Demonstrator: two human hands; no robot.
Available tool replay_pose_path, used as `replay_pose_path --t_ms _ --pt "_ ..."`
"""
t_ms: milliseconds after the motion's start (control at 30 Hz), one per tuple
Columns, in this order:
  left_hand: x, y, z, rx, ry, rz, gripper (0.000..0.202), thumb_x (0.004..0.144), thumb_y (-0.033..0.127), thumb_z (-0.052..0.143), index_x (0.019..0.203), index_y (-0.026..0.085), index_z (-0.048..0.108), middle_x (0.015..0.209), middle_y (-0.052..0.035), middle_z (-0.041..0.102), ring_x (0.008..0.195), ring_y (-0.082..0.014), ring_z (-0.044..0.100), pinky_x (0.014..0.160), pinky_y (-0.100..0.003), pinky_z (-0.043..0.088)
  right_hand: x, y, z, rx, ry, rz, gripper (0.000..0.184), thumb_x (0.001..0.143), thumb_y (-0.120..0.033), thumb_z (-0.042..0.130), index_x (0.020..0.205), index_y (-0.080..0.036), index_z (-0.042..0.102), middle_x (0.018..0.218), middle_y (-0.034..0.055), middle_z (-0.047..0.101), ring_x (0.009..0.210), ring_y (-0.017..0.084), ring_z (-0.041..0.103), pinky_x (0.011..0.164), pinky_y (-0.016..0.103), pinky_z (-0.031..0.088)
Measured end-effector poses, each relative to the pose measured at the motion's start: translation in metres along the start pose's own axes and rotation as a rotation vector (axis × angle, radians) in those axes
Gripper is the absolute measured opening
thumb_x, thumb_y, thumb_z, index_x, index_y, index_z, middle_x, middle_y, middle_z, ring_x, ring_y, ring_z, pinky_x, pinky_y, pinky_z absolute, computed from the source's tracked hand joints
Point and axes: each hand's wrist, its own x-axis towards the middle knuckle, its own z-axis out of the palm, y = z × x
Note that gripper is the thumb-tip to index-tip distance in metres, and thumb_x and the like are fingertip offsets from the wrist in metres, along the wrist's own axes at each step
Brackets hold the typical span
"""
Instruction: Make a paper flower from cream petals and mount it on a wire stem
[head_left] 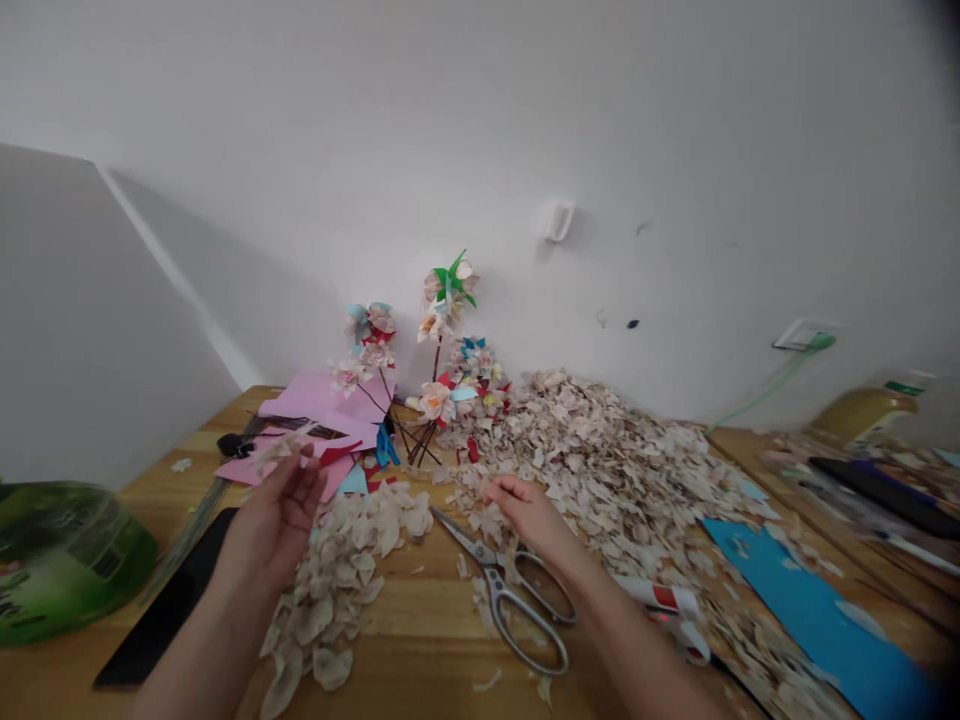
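My left hand (276, 510) is raised over the wooden table (420, 620) and pinches a small pale petal-shaped scrap (279, 447) between its fingertips. Below it lies a heap of cut pale petals (341, 570). My right hand (525, 508) reaches into the edge of a large pile of pale husk scraps (600, 460), fingers curled down on the loose pieces. Metal scissors (501, 590) lie between my two hands, blades pointing to the far left.
Paper flowers on sticks (442, 380) lean against the white wall, beside pink paper sheets (322, 415). A blue sheet (817, 610) lies at right, a glue gun (671, 610) under my right forearm, a green bottle (60, 560) and a black phone (176, 595) at left.
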Motion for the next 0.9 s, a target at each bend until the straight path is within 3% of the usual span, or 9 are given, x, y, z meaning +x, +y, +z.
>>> replay_pose_path --t_ms 100,233,367,600,700,800,833,900 --pt "0.001 0.004 -0.002 0.0 0.014 0.052 0.034 0.088 0.002 0.04 0.069 0.015 0.064 0.06 0.0048 0.07 0.043 -0.0036 0.062 0.051 -0.013 0.057 0.007 -0.005 -0.016 -0.231 0.017 0.038 0.022 0.091 -0.034 0.051 0.091 -0.015 0.061 0.088 0.0014 0.064 0.075 0.015 0.062 0.068 0.033 0.051" --pt "-0.006 -0.02 -0.001 0.046 -0.012 0.038 0.028 0.084 0.002 0.047 0.067 0.014 0.064 0.057 0.0031 0.067 0.042 -0.0056 0.06 0.048 -0.015 0.057 0.015 -0.026 -0.029 -0.55 -0.073 0.044 0.021 0.091 -0.033 0.051 0.098 -0.017 0.061 0.103 0.0047 0.063 0.091 0.019 0.061 0.081 0.041 0.048" --pt "-0.014 -0.041 0.001 0.09 -0.051 -0.004 0.023 0.077 -0.002 0.052 0.062 0.013 0.062 0.068 -0.0003 0.071 0.042 -0.0054 0.058 0.045 -0.015 0.056 0.029 -0.046 -0.034 -0.791 -0.194 0.068 0.021 0.089 -0.031 0.055 0.105 -0.018 0.059 0.111 0.0057 0.061 0.095 0.02 0.06 0.082 0.042 0.049" --pt "-0.013 -0.049 -0.001 0.123 -0.04 -0.059 0.018 0.072 -0.001 0.058 0.063 0.013 0.061 0.055 0.0035 0.063 0.04 -0.0055 0.055 0.041 -0.013 0.052 0.059 -0.054 -0.048 -0.961 -0.032 0.086 0.027 0.089 -0.031 0.054 0.112 -0.017 0.056 0.116 0.0075 0.058 0.097 0.022 0.059 0.082 0.043 0.049" --pt "-0.01 -0.053 -0.004 0.133 -0.038 -0.09 0.016 0.071 -0.001 0.06 0.064 0.013 0.062 0.058 0.0036 0.064 0.04 -0.0044 0.055 0.041 -0.013 0.052 0.053 -0.052 -0.048 -0.942 -0.01 0.003 0.036 0.088 -0.026 0.056 0.122 -0.018 0.05 0.125 0.0104 0.053 0.107 0.025 0.055 0.088 0.045 0.044" --pt "-0.011 -0.059 -0.007 0.15 -0.047 -0.132 0.013 0.069 0.0 0.064 0.066 0.013 0.063 0.06 0.0031 0.065 0.042 -0.0048 0.057 0.041 -0.012 0.051 0.032 -0.052 -0.044 -0.9 0.015 -0.093 0.067 0.08 -0.014 0.06 0.139 -0.019 0.029 0.143 0.0159 0.032 0.129 0.03 0.033 0.099 0.041 0.032" --pt "-0.011 -0.061 -0.007 0.156 -0.047 -0.145 0.013 0.07 0.001 0.065 0.068 0.013 0.064 0.061 0.0027 0.065 0.045 -0.0057 0.059 0.042 -0.012 0.051 0.022 -0.052 -0.042 -0.881 0.027 -0.111 0.069 0.08 -0.015 0.058 0.141 -0.019 0.024 0.145 0.0155 0.029 0.131 0.028 0.029 0.1 0.038 0.03" --pt "-0.013 -0.064 -0.008 0.167 -0.039 -0.168 0.013 0.071 0.002 0.065 0.069 0.014 0.064 0.064 0.0016 0.067 0.051 -0.0079 0.063 0.044 -0.013 0.052 0.001 -0.047 -0.038 -0.843 0.024 -0.116 0.053 0.086 -0.017 0.047 0.136 -0.019 0.032 0.136 0.0126 0.043 0.125 0.024 0.038 0.098 0.035 0.032"
